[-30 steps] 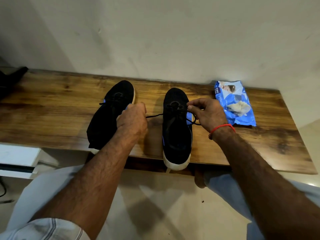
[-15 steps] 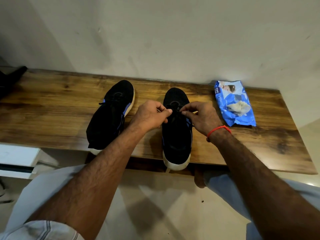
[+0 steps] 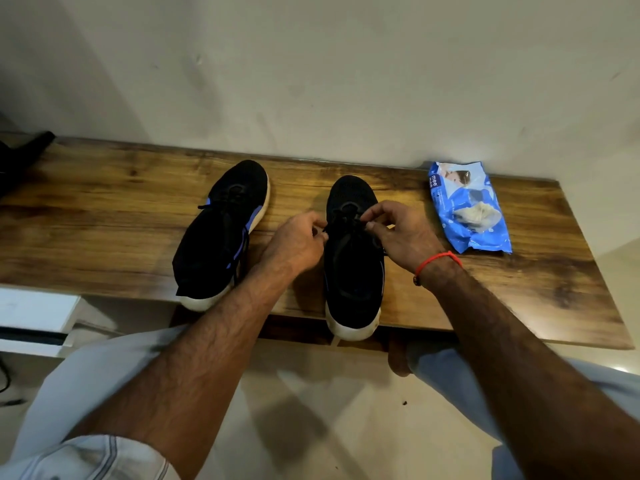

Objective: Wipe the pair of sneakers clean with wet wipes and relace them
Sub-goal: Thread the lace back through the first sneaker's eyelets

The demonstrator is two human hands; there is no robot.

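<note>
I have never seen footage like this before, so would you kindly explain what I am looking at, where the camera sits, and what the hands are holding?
There is no machine here: a person wears a wide-angle camera on the head, so the single view looks forward and down along both forearms. In front, against a pale wall, is a wooden table. Two black sneakers with white soles stand on it, toes toward the wall and heels over the near edge: the left sneaker turned at an angle, the right sneaker straight. A blue pack of wet wipes lies to the right, apart from the shoes. The left hand and the right hand, which has a red thread round its wrist, meet over the right sneaker, and each pinches its black lace. Exactly how the lace runs between the fingers is too dark to tell.
</note>
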